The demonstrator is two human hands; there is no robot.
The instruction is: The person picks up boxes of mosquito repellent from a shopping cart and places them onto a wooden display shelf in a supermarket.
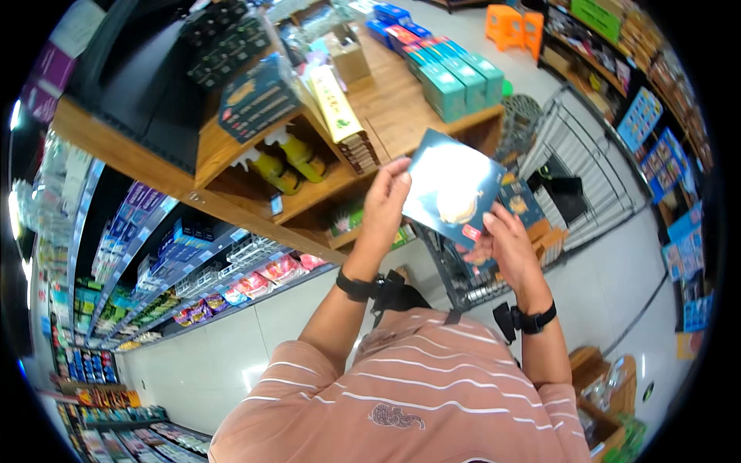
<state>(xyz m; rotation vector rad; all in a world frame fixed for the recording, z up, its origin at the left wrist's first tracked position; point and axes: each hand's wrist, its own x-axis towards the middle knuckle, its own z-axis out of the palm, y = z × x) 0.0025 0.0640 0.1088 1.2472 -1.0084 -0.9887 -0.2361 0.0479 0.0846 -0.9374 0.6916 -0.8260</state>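
Observation:
My left hand [386,188] grips the left edge of a flat dark teal box [448,179] with a glossy, glare-lit front. The lower right corner of the same box rests in my right hand [502,237], its thumb on the front face. The box is tilted and held above the near end of a wire shopping cart [596,156]. A similar dark box [519,202] lies in the cart just beyond my right hand. On the wooden display unit to the left, a stack of matching dark boxes [252,95] stands at the corner.
Below that stack, spray bottles [301,156] occupy a cubby. The wooden top [393,110] bears yellow cartons [333,104] and green cartons [460,81]. Stocked shelves [191,260] run along the left. Orange stools [503,26] stand at the back; more shelves [613,75] line the right.

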